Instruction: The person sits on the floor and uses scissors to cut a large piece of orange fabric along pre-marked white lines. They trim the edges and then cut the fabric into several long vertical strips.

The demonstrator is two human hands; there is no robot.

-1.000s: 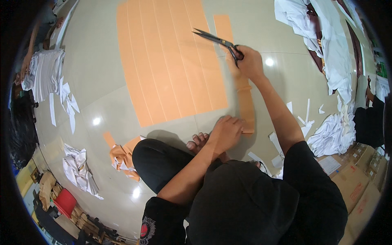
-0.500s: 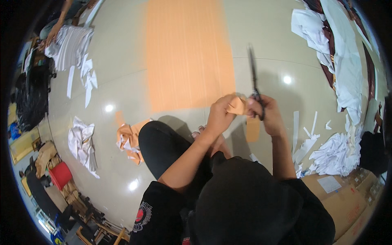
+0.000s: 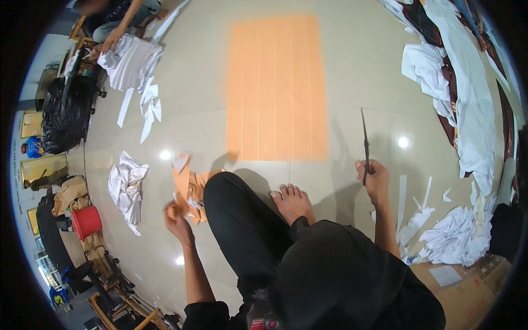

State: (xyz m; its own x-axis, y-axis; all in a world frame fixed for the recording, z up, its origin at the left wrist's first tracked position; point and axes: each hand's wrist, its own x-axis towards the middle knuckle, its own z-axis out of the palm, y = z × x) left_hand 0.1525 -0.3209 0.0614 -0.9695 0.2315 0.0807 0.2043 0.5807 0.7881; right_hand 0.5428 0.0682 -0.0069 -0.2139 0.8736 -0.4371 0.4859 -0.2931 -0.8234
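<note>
Dark-handled scissors (image 3: pixel 366 144) point away from me in my right hand (image 3: pixel 375 181), which is closed round their handles to the right of my bare foot. My left hand (image 3: pixel 177 224) is off to the left, its fingers closed on a small crumpled orange fabric scrap (image 3: pixel 175 210). Just beyond it lies a heap of orange and white scraps (image 3: pixel 192 190), partly behind my bent knee. Ahead of me a large orange rectangular piece of fabric (image 3: pixel 278 91) with thin pale stripes lies flat on the floor; neither hand touches it.
A white cloth bundle (image 3: pixel 127 190) lies at left. At far left, another person's hand (image 3: pixel 113 39) rests by stacked white cloth (image 3: pixel 132 61). White scraps (image 3: pixel 456 234) and a cardboard box (image 3: pixel 462 291) are at right. A red bucket (image 3: pixel 86 222) stands at left.
My left hand has moved from the middle to the scrap heap at left, carrying the orange scrap. My right hand has drawn apart from it with the scissors. The view has shifted.
</note>
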